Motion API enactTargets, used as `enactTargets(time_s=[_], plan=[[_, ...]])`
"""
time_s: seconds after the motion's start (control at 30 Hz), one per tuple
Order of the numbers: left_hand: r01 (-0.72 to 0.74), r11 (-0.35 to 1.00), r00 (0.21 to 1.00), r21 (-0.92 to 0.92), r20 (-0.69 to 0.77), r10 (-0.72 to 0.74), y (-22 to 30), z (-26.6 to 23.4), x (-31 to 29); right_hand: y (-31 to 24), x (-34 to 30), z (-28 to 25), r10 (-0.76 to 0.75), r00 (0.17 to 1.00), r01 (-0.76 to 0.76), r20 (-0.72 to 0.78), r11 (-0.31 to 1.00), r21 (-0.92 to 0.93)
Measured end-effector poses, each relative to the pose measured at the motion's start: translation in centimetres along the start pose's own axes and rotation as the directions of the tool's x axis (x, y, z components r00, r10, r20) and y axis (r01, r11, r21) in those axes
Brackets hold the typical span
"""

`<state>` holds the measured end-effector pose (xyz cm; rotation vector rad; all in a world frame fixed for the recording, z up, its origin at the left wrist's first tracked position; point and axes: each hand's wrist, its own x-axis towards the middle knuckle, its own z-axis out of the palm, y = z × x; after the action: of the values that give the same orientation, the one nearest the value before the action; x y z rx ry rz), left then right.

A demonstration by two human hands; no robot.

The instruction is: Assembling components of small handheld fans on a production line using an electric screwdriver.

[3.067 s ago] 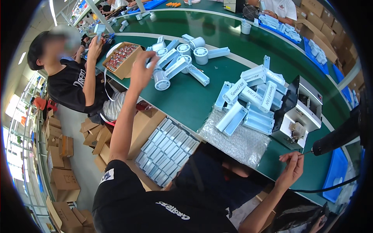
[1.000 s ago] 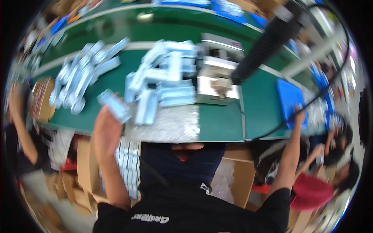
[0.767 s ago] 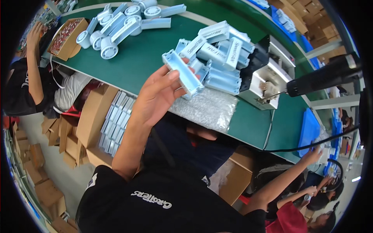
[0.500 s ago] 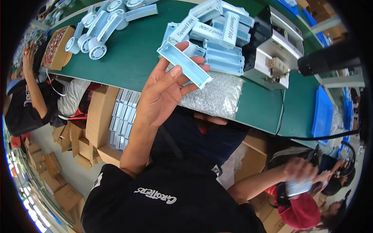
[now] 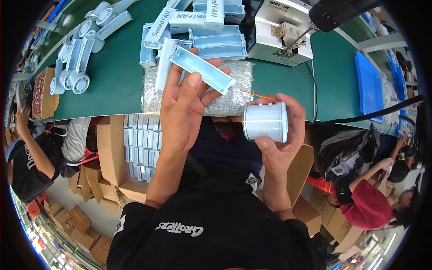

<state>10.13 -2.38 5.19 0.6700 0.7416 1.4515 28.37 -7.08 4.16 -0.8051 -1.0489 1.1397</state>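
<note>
While left fingers [image 5: 192, 84] grip the shell [image 5: 210, 74], right fingers [image 5: 294, 109], gripping the cup [image 5: 264, 123] to its right, should not pinch the wires [image 5: 258, 95].

green worktable [image 5: 117, 76], pale grey floor [image 5: 63, 191]

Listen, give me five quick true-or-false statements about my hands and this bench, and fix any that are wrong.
1. The left hand holds a pale blue trough. True.
2. The right hand holds a screwdriver. False: it holds a pale cylinder.
3. A thin orange wire sticks out from the cylinder. True.
4. The trough and cylinder touch each other. False: there is a gap between them.
5. Clear plastic wrap lies on the green bench. True.
</note>
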Motion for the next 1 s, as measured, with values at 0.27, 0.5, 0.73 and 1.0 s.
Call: enactTargets(time_s=[0.27,0.5,0.73,1.0], plan=[[0.033,0.999,0.999,-0.023,0.044,-0.032,-1.2,0.7,-0.3,1.3,-0.3,0.4,0.019,0.994,-0.013,0.110,0.999,-0.051],[-0.115,0.992,0.985,0.061,0.135,0.106,-0.3,1.5,1.0,1.4,1.8,0.4,-0.258,0.957,0.289,0.134,0.893,-0.345],[-0.289,0.912,0.929,0.291,0.316,0.194,-2.6,1.9,2.0,3.6,2.1,0.6,-0.320,0.938,0.297,0.131,0.553,-0.778],[-0.359,0.836,0.886,0.415,0.433,0.166,-3.7,1.4,1.6,-0.1,2.7,-2.9,-0.127,0.976,0.209,0.177,0.775,-0.596]])
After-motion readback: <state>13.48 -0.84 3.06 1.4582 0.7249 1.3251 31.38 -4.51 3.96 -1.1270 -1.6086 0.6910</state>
